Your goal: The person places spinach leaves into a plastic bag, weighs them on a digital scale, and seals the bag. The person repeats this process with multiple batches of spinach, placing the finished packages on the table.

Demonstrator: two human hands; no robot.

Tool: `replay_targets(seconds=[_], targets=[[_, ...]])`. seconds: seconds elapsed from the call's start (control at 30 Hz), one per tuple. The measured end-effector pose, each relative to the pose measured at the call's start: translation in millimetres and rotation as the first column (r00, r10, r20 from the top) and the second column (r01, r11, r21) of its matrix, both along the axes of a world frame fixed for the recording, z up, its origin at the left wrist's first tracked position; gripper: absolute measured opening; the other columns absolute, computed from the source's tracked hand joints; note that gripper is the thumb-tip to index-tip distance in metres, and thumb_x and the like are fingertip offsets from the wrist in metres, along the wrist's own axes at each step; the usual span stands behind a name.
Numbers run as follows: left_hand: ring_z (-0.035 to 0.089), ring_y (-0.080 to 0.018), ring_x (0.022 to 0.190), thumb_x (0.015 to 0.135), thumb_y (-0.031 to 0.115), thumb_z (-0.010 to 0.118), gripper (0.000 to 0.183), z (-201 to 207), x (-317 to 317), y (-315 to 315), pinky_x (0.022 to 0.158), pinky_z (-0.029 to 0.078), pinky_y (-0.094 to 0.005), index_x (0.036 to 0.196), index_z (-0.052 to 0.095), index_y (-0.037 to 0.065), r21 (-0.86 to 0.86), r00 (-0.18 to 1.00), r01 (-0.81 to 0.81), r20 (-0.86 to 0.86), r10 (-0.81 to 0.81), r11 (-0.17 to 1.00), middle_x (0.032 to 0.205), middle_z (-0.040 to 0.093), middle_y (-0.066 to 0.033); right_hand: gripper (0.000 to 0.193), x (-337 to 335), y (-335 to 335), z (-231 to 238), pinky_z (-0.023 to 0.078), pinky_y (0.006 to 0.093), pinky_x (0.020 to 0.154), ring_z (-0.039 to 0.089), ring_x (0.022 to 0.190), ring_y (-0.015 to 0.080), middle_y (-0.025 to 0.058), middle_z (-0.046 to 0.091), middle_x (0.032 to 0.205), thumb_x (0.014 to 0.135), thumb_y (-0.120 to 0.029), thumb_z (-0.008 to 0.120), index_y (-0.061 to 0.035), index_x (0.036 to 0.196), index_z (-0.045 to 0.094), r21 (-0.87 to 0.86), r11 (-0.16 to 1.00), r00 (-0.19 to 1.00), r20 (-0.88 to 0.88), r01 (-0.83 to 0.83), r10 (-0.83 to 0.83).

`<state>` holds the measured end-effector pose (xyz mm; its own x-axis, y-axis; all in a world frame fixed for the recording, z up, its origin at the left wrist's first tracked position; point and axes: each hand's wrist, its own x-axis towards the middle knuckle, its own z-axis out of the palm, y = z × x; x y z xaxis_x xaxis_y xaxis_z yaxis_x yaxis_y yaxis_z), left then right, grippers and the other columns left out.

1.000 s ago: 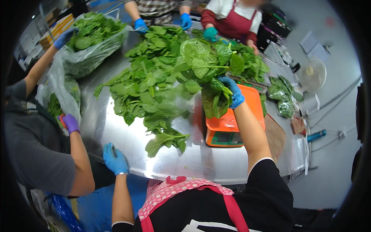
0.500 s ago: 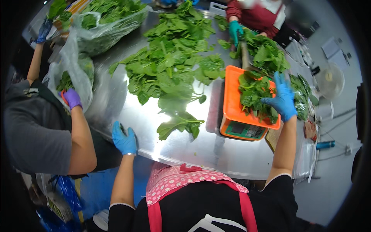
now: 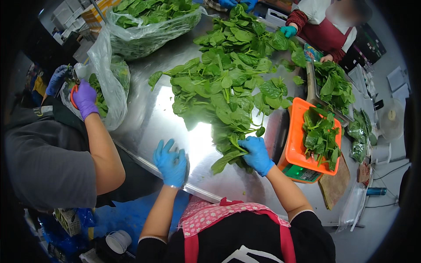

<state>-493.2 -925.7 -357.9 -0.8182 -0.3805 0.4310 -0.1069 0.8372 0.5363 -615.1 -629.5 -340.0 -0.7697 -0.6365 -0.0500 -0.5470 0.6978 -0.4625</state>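
My right hand point(image 3: 258, 156), in a blue glove, is closed on the stems of a few leafy greens point(image 3: 226, 162) at the near end of the pile. Gloved in blue too, my left hand point(image 3: 170, 164) hovers at the table's near edge, its fingers apart and nothing in them. Ahead of both spreads the big loose pile of leafy greens point(image 3: 228, 81). To the right an orange tray point(image 3: 297, 131) sits on a scale point(image 3: 301, 173) with a green panel, and a bunch of greens point(image 3: 320, 136) lies inside the tray.
The steel table point(image 3: 147, 111) carries large clear bags point(image 3: 144, 39) of greens at the left. There a co-worker's purple-gloved hand point(image 3: 85, 98) holds orange-handled scissors point(image 3: 73, 96). Another person with a teal glove point(image 3: 288, 30) stands at the far right. A board point(image 3: 334, 182) lies beside the scale.
My right hand has left the greens in the orange tray and come left onto stems of the pile. The view has shifted. The neighbour's hands have come together at the bag.
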Motion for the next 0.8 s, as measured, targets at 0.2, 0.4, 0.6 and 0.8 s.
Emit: replay_targets(seconds=[0.2,0.4,0.6,0.8], targets=[[0.023,-0.0424,0.143,0.076,0.041,0.078,0.08,44.1,-146.9,31.7,0.116,0.018,-0.0532,0.141,0.043,0.012,0.133,0.993,0.04,0.104,-0.054,0.99,0.153,0.031,-0.0252,0.032,3.7,4.2,11.3,0.049,0.0281,0.083,0.062,0.09,0.0153,0.0047,0.066,0.099,0.082,0.006,0.057,-0.0021,0.112,0.065,-0.551,0.359,0.644,0.729,0.753,-0.233],[0.015,-0.0508,0.145,0.062,0.072,0.076,0.13,49.3,-284.8,49.3,0.113,0.011,-0.0678,0.158,0.007,0.017,0.099,0.864,0.009,0.501,-0.058,0.995,0.157,0.018,-0.0302,0.018,23.3,21.8,-39.8,0.045,0.0254,0.061,0.057,0.071,0.0093,-0.0011,0.06,0.085,0.085,0.002,0.059,-0.0009,0.101,0.064,-0.333,0.242,0.392,0.882,0.911,-0.261],[0.02,-0.054,0.142,0.058,0.065,0.082,0.132,57.2,-307.0,96.2,0.104,0.029,-0.0725,0.158,0.003,0.028,-0.153,0.631,0.266,0.774,-0.052,0.952,0.16,0.013,-0.0264,0.008,35.9,19.6,-63.8,0.043,0.0248,0.059,0.053,0.069,0.0073,-0.0026,0.058,0.08,0.088,-0.004,0.061,-0.0018,0.095,0.064,-0.374,0.225,0.43,0.85,0.9,-0.305],[0.062,-0.0367,0.11,0.076,0.024,0.071,0.075,40.4,-330.1,65.1,0.092,0.051,-0.0468,0.146,0.043,0.017,-0.214,0.758,0.195,0.652,-0.009,0.957,0.12,0.059,-0.0218,0.01,40.5,13.3,-55.3,0.047,0.0269,0.062,0.054,0.075,0.0061,-0.0029,0.061,0.082,0.089,-0.006,0.061,-0.0009,0.097,0.065,-0.437,0.168,0.467,0.847,0.884,-0.253]])
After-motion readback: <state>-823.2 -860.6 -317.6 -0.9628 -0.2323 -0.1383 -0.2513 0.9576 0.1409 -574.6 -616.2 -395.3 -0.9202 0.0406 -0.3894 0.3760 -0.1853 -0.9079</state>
